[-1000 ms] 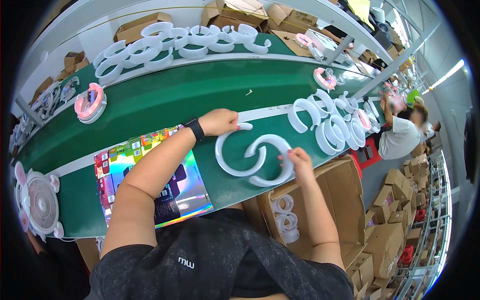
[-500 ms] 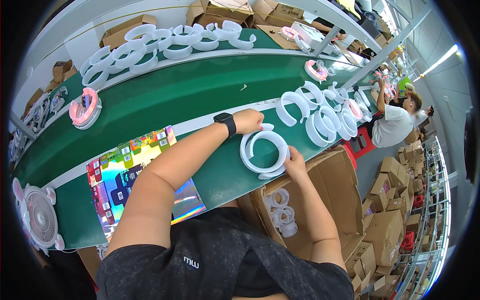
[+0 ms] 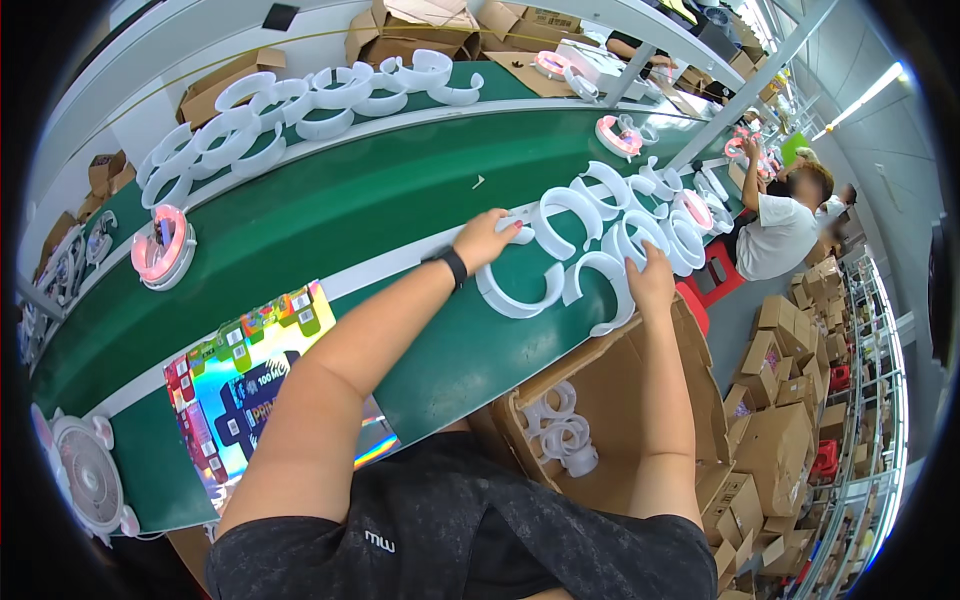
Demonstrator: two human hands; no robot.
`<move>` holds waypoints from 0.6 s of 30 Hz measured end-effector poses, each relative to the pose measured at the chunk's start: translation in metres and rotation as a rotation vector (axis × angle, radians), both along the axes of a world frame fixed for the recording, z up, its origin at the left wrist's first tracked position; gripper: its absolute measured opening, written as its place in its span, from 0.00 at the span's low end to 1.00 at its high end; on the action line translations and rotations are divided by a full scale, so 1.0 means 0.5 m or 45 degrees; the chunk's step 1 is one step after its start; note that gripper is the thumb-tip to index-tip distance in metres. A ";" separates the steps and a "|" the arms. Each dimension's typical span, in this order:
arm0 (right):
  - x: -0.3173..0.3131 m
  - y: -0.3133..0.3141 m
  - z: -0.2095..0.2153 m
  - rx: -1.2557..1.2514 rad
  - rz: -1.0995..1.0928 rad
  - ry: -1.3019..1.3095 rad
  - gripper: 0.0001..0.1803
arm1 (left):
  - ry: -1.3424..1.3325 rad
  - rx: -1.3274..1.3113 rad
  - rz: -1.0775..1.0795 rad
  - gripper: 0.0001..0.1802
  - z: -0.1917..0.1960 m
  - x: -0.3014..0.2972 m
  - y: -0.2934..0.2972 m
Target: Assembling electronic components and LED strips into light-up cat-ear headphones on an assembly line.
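Presently: one white C-shaped ring [image 3: 522,309] over the green bench [image 3: 430,375], its end pinched in your left hand [image 3: 485,241]. Second ring [image 3: 622,290], near the bench edge, at your right hand [image 3: 652,284]; grip unclear. Risks: a push could topple the clustered rings [image 3: 546,232]; a slip could drop second ring into open carton [image 3: 684,410].

factory assembly line for sure: long green worktop [image 3: 440,368], heaps of matching white rings [image 3: 514,305], cardboard boxes [image 3: 782,430] piled lower right.

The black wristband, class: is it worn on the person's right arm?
No, the black wristband circles the wrist of the left hand.
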State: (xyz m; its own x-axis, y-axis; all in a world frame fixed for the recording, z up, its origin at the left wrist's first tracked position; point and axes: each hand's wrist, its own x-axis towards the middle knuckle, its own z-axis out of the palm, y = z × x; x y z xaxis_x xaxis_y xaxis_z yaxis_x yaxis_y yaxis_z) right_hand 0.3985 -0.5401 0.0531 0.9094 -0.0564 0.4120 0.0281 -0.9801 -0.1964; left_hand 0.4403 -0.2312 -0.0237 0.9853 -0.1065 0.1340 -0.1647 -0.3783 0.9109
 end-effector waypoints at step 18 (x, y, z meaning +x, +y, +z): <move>0.419 -0.011 -0.069 -0.518 0.086 0.817 0.20 | -0.343 -0.075 -0.217 0.33 -0.052 -0.080 -0.048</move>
State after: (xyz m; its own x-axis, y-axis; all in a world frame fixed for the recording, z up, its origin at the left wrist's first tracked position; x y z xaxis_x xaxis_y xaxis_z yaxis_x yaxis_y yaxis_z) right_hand 0.6080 -0.5455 0.0185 0.9736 0.0511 -0.2223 0.0928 -0.9790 0.1816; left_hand 0.4005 -0.2551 -0.0495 0.8822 -0.2512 0.3982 -0.4592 -0.2725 0.8455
